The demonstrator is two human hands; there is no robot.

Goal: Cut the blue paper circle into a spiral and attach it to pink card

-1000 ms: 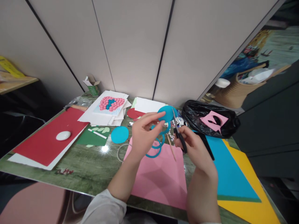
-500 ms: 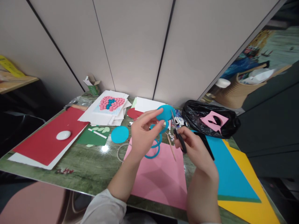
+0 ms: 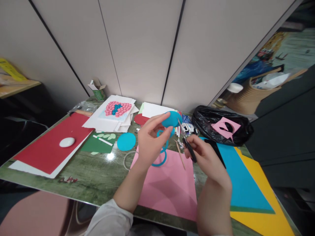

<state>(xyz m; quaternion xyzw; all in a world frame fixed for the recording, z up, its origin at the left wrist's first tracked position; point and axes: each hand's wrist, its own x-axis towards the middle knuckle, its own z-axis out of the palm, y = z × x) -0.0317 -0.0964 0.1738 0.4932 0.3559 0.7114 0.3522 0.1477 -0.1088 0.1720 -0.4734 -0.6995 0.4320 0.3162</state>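
Note:
Between thumb and fingers, my left hand pinches a blue paper disc above the table. From the disc a thin blue paper spiral curls down over a pink sheet. My right hand grips black-handled scissors, their blades meeting the disc's right edge. A wooden stick lies on the pink sheet's far edge. Another blue paper disc rests on the table, left of my left hand, with a pale ring in front of it.
Left are a red sheet with a white oval object, a green sheet and stacked papers with a pink-and-blue picture. At right stand a black plastic bag holding pink scraps, plus blue and yellow sheets.
My left hand has turned the disc slightly and it sits a little further left. The spiral strip has shifted with it. The scissors stay near the disc's right edge.

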